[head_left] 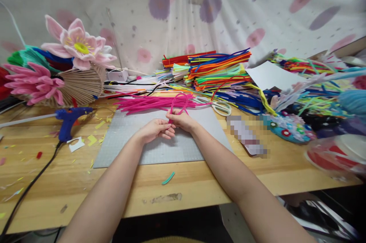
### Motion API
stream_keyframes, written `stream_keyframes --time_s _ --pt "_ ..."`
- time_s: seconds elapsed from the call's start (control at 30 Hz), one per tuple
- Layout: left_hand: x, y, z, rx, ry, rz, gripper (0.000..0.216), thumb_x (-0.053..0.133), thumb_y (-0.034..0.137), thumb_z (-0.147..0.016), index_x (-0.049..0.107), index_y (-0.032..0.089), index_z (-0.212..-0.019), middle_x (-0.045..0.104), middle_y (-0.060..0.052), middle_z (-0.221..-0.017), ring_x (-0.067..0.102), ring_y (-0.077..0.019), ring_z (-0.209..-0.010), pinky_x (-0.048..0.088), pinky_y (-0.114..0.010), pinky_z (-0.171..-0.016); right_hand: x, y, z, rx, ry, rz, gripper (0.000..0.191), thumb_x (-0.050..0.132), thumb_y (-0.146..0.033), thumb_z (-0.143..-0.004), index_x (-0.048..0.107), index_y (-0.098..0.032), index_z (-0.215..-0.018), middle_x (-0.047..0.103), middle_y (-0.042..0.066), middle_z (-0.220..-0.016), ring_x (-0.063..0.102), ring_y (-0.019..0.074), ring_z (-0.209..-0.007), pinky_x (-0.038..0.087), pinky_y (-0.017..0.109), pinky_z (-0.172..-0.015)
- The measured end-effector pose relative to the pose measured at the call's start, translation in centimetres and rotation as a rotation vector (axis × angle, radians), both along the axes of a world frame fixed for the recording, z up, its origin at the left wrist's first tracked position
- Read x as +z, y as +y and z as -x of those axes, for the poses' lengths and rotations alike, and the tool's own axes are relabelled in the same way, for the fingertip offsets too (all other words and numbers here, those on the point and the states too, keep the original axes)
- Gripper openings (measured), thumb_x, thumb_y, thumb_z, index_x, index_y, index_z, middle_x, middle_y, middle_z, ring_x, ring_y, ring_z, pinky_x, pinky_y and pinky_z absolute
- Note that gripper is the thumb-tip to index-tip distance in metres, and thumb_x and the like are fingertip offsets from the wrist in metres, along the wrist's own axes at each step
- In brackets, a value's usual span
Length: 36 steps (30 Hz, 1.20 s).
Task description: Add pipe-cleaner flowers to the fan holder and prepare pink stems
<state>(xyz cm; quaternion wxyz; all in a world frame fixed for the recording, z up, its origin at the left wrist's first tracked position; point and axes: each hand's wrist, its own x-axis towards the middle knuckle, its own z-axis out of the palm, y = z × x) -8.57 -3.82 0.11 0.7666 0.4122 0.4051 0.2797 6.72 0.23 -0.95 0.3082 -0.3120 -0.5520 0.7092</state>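
Observation:
Above the grey cutting mat (120, 151), my two hands meet at a magenta pipe cleaner (187, 100) bent into loops. My right hand (183, 120) is closed around it, and the loops stand up past its fingers. Thumb and forefinger of my left hand (158, 129) pinch the lower end, with the other fingers loosely curled. Just behind the hands, a bundle of straight magenta pipe cleaners (143, 103) lies along the mat's far edge. Part of the bent piece is hidden by my fingers.
A blue glue gun (68, 121) with a black cord lies left. Scissors (221, 108) rest right of the mat. Colourful pipe cleaner bundles (220, 67) pile up behind. Pink fuzzy flowers (78, 46) stand at back left. A clear tub (337, 155) sits right, and a teal scrap (168, 178) lies in front.

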Motion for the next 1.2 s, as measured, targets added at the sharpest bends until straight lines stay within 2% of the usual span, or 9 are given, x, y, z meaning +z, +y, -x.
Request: stream_keyframes --time_s 0.1,0.17,0.3,0.43,0.6,0.87,1.2 --pt "0.3 -0.1 0.3 -0.030 -0.055 0.063 0.009 0.058 0.011 -0.080 0.062 0.007 -0.073 0.066 -0.006 -0.062 0.062 -0.0084 -0.051 0.050 -0.015 -0.048 0.2 0.0 -1.2 0.241 0.113 0.164 0.041 0.074 -0.034 -0.060 0.050 -0.017 -0.088 0.051 -0.007 -0.051 0.032 0.0016 -0.037 0.015 0.013 -0.036" --pt "0.4 -0.2 0.6 -0.014 -0.088 0.090 0.009 0.057 0.010 -0.080 0.063 0.007 -0.074 0.066 -0.006 -0.062 0.061 -0.0079 -0.050 0.049 -0.013 -0.047 0.2 0.1 -1.7 0.277 0.165 0.200 0.043 0.076 -0.030 -0.059 0.052 -0.016 -0.092 0.056 -0.004 -0.057 0.037 0.0021 -0.040 0.018 0.013 -0.035" --pt "0.6 -0.3 0.7 0.055 -0.122 0.089 0.010 0.056 0.010 -0.081 0.065 0.007 -0.086 0.066 -0.005 -0.062 0.061 -0.0074 -0.049 0.048 -0.012 -0.045 0.2 0.5 -1.6 0.055 0.272 0.216 0.033 0.074 -0.030 -0.064 0.056 -0.013 -0.086 0.049 -0.006 -0.051 0.040 0.0024 -0.041 0.022 0.012 -0.034" --pt "0.5 -0.3 0.6 0.043 -0.082 0.102 0.016 0.056 0.010 -0.081 0.065 0.006 -0.094 0.069 -0.009 -0.069 0.064 -0.0093 -0.056 0.048 -0.012 -0.048 0.5 1.1 -1.2 -0.138 0.364 0.295 0.026 0.073 -0.030 -0.068 0.057 -0.013 -0.080 0.042 -0.009 -0.047 0.035 0.0000 -0.037 0.021 0.009 -0.033" --pt "0.9 -0.4 0.3 0.023 -0.009 0.110 0.018 0.052 0.008 -0.083 0.065 0.006 -0.095 0.070 -0.010 -0.070 0.065 -0.0097 -0.058 0.049 -0.014 -0.051 0.7 1.8 -1.8 -0.323 0.487 0.358 0.021 0.069 -0.031 -0.075 0.056 -0.015 -0.077 0.038 -0.011 -0.043 0.029 -0.0009 -0.034 0.022 0.008 -0.030" --pt "0.7 -0.2 0.4 -0.043 0.005 0.083 0.017 0.054 0.010 -0.082 0.066 0.007 -0.095 0.071 -0.010 -0.073 0.066 -0.0102 -0.061 0.050 -0.015 -0.054 0.3 2.5 -2.5 -0.390 0.648 0.410 0.016 0.059 -0.032 -0.084 0.056 -0.016 -0.085 0.039 -0.011 -0.042 0.031 -0.0009 -0.031 0.024 0.006 -0.028" --pt "0.6 -0.2 0.5 -0.100 0.012 0.065 0.013 0.059 0.012 -0.079 0.066 0.009 -0.090 0.071 -0.011 -0.076 0.067 -0.0124 -0.065 0.051 -0.016 -0.053 0.5 2.7 -2.6 -0.446 0.646 0.413 0.018 0.055 -0.034 -0.086 0.056 -0.016 -0.084 0.034 -0.012 -0.039 0.026 -0.0013 -0.028 0.019 0.007 -0.025"
